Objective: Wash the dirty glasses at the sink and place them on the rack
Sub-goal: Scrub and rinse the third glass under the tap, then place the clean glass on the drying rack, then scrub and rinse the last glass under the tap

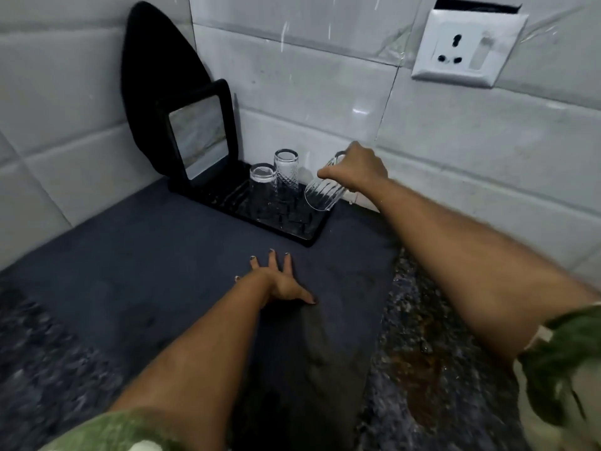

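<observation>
A black rack tray (310,236) lies on the dark mat in the counter's back corner. Two clear glasses stand upside down on it: a smooth one (262,183) in front and a diamond-cut one (286,172) behind. My right hand (357,169) grips a ribbed clear glass (323,192) by its base, tilted mouth-down over the tray's right end. My left hand (279,281) rests flat on the mat with fingers spread, holding nothing, a little in front of the tray.
A black-framed mirror (198,135) leans at the tray's left end against a black oval board (153,73). A white wall socket (465,48) sits on the tiled wall at upper right. Speckled granite counter (432,353) with a brown stain lies right of the mat (130,271).
</observation>
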